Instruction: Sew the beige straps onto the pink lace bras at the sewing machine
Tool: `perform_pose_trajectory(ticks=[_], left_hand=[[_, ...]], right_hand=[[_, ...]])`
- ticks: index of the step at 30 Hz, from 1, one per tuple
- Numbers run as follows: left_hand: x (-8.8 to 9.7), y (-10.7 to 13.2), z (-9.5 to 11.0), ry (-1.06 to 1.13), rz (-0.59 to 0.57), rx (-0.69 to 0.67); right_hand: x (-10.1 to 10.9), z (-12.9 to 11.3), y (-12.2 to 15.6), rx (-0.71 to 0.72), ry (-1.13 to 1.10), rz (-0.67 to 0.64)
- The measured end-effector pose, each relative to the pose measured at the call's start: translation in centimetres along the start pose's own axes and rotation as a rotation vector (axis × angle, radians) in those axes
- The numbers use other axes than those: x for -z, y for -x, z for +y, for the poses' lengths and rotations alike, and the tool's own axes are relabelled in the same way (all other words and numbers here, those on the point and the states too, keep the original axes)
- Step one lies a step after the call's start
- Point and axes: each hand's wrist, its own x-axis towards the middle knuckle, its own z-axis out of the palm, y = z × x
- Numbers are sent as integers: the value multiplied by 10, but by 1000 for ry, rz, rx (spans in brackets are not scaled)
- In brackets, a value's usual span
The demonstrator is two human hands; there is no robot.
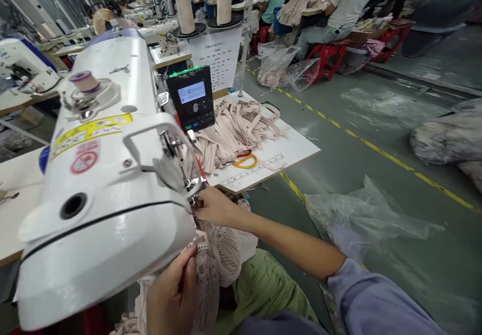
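Observation:
A large white sewing machine [105, 174] fills the left of the view. My right hand [214, 207] reaches up to the metal parts at the machine's needle end, fingers closed there; what they pinch is hidden. My left hand [171, 295] is at the bottom, fingers closed on a pale pink lace fabric [222, 254] that hangs under the machine head over my lap.
A black control panel [192, 99] stands beside the machine. A pile of beige straps [237, 124] and orange-handled scissors [246, 161] lie on the white table [297, 146]. Plastic bags [361, 219] lie on the floor. Other people sit working at the back.

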Motion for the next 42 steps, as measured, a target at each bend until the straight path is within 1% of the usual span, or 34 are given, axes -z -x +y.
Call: perform_pose_trajectory(ticks=[2,5,10,12,25,30,34,37,40,42], left_hand=[[2,2,-3,-46,25,-13],[5,6,-7,-95,41,-5],[5,11,-13,-172,110,53],[4,11,-14,-174,118,65],[2,1,-7,-114,90,28],[-4,4,-6,-41,118,104],[-8,12,-15,-54,132,137],[-10,18,-20,-47,168,188],[-16,21,-20,19,206,232],[-20,20,-20,83,212,227]], right_hand=[[-3,4,0,23,-36,39],[-7,8,0,18,-78,94],[-11,8,0,44,-78,129],[-11,7,-1,43,-60,125],[-6,3,2,2,-106,95],[-7,6,4,-15,-123,78],[-6,5,4,-5,-120,91],[-4,4,4,-7,-100,106],[-5,4,6,-2,-88,116],[-6,3,8,14,-70,129]])
